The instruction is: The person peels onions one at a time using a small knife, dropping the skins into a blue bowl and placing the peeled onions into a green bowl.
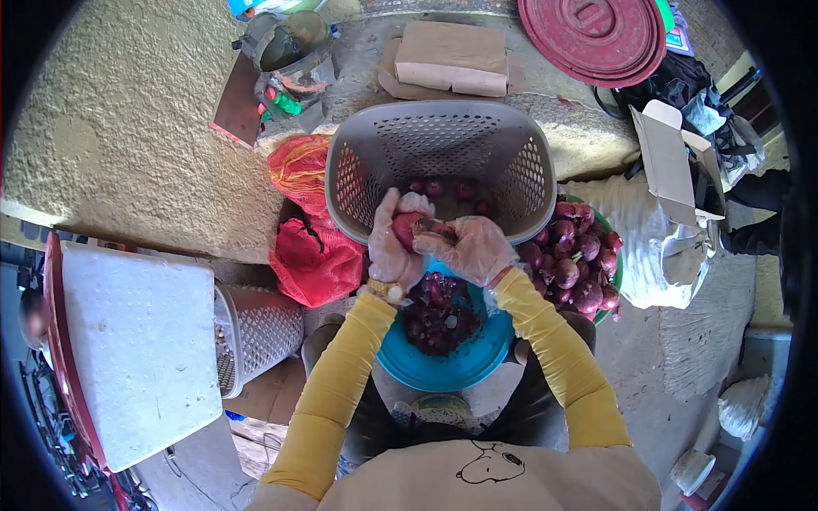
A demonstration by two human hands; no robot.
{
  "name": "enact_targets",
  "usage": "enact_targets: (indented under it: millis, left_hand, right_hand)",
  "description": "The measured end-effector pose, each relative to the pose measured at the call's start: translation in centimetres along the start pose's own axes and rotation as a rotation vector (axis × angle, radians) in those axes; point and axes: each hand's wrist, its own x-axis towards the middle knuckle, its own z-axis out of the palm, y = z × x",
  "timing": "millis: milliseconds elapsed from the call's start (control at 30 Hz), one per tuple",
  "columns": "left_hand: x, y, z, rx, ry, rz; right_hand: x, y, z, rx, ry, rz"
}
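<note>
Both of my hands wear clear plastic gloves and meet over the near rim of a grey perforated basket [358, 170]. My left hand [391, 247] is closed around a red onion [406, 228]. Beside it, my right hand [479, 247] is pinched at the onion's right side; I cannot tell what is between its fingers. Below my hands, a blue basin [486, 366] between my legs holds dark red onion skins [439, 319]. Several red onions [466, 189] lie at the bottom of the grey basket.
A green tub [617, 223] heaped with red onions [567, 272] stands at the right. Red mesh sacks [315, 264] lie left of the basket. Farther left are a white foam box [141, 341] and a light perforated bin [264, 332]. Cardboard [452, 55] and a red lid [592, 38] rest behind.
</note>
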Motion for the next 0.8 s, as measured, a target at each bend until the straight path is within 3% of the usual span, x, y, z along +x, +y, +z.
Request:
enact_targets:
  millis: [67,167,233,400,467,700,767,800]
  left_hand:
    - [0.5,0.6,0.9,0.103,0.136,-0.205]
    - [-0.3,1.4,3.5,0.180,0.140,-0.302]
    - [-0.4,1.2,2.4,0.176,0.092,-0.292]
    - [0.1,0.1,0.8,0.073,-0.066,-0.223]
    - [-0.2,-0.2,1.3,0.040,0.021,-0.099]
    - [-0.3,-0.1,1.2,-0.028,0.185,0.006]
    - [0.9,0.4,-0.8,-0.096,-0.097,-0.162]
    - [0.5,0.9,0.6,-0.096,-0.097,-0.161]
  right_hand:
    - [0.1,0.6,-1.1,-0.007,0.005,-0.034]
    - [0.2,0.5,-2.6,-0.104,-0.028,-0.065]
    - [0.0,-0.7,-3.1,-0.269,-0.057,-0.074]
    - [0.0,0.4,-1.2,-0.350,0.047,-0.093]
    - [0.0,0.5,-0.4,-0.384,0.064,-0.082]
    - [0.0,0.9,1.2,-0.158,0.110,-0.036]
    - [0.1,1.0,0.5,-0.147,0.082,-0.034]
    - [0.3,1.2,-0.2,-0.106,0.047,-0.067]
